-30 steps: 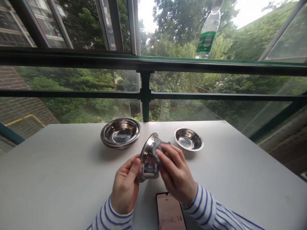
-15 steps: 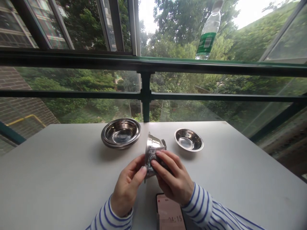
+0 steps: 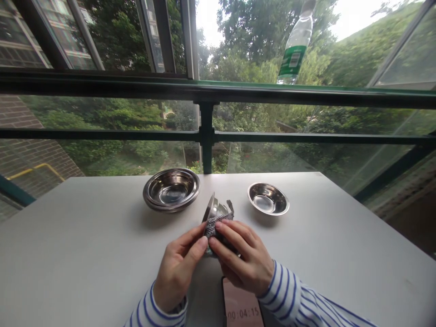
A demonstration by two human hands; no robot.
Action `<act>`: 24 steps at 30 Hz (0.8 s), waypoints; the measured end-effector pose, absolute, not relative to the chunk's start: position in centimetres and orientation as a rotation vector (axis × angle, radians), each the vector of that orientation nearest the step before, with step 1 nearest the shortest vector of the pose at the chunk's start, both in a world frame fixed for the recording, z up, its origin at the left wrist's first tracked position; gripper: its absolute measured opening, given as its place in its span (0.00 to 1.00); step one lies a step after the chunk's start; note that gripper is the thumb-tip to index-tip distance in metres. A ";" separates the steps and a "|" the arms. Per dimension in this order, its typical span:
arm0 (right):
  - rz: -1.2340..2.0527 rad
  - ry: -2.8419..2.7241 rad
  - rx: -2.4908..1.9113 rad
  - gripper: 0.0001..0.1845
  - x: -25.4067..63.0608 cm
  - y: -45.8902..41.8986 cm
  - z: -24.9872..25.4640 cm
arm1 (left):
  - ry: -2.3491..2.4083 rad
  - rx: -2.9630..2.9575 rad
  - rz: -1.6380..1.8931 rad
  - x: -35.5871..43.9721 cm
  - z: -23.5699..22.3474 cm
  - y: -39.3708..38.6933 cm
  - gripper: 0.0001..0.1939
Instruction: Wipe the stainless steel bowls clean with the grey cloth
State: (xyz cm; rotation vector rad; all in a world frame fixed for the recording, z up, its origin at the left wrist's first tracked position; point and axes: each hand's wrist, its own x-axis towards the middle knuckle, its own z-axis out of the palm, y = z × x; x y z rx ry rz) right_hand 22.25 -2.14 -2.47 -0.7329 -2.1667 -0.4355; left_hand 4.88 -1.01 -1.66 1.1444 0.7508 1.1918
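Note:
A small metal bowl (image 3: 211, 205) is held on its side above the table, its rim turned to the left. My left hand (image 3: 182, 261) pinches that rim between thumb and fingers. Pressed against the bowl's outside is a grey patterned cloth (image 3: 218, 223), held under the fingers of my right hand (image 3: 243, 254). One end of the cloth sticks up past the bowl's base. Much of the bowl's lower part is hidden by the cloth and fingers.
Stacked metal bowls (image 3: 172, 190) stand at the back left of the white table (image 3: 85, 254). A single metal bowl (image 3: 268, 199) sits at the back right. A phone (image 3: 241, 302) showing a timer lies below my right hand. A plastic bottle (image 3: 294, 54) stands on the railing (image 3: 136, 87).
The held bowl has tilted and turned, its upper rim leaning further right. My right hand and the cloth have shifted slightly left and down along its outside.

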 end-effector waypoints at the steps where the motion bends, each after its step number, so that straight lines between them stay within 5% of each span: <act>1: -0.418 -2.157 -0.749 0.22 22.3 -2.1 -2.4 | 0.763 1.164 1.195 4.9 -1.6 -1.0 0.13; 8: -0.110 -1.868 -1.080 0.22 22.8 -1.6 -1.6 | 0.743 1.339 1.112 5.0 -1.1 -0.9 0.12; 15: -0.357 -2.070 -0.918 0.21 22.1 -2.4 -1.3 | 0.746 1.304 1.163 4.6 -2.1 -0.7 0.13; 24: 0.101 -1.704 -1.156 0.19 23.6 -1.0 -1.2 | 0.684 1.293 1.103 4.8 -2.2 -1.0 0.12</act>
